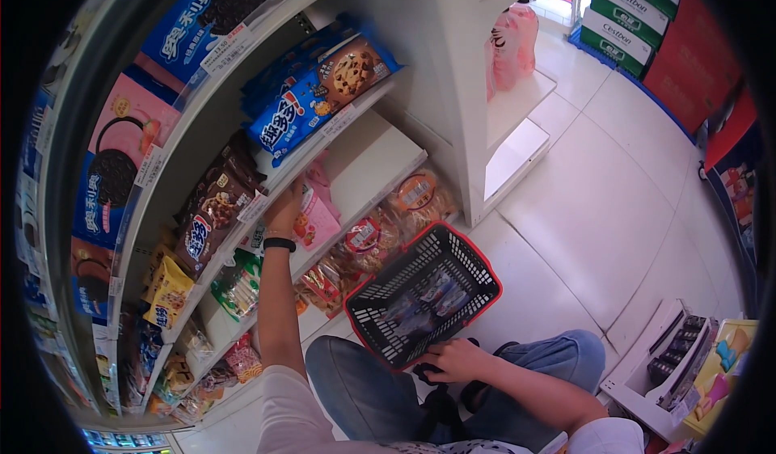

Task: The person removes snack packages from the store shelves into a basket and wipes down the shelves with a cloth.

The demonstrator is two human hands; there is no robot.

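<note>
My left hand (288,206) reaches in under a shelf edge beside a pink snack bag (318,214); its fingers are mostly hidden, so what they touch does not show. A black band circles that wrist. My right hand (456,360) is by the near rim of a black plastic shopping basket (485,266) with a red rim, close to some black straps or cloth. Several small clear-and-blue packs (439,293) lie in the basket. Above my left hand are a brown cookie bag (215,208) and a blue cookie bag (321,93).
Curved white shelves (388,145) of snacks fill the left side. Bagged biscuits (418,190) line the bottom shelf. Green-and-white cartons (624,23) and red boxes (691,60) stand at upper right. A white display rack (652,363) is at lower right. My bent knees flank the basket's near end.
</note>
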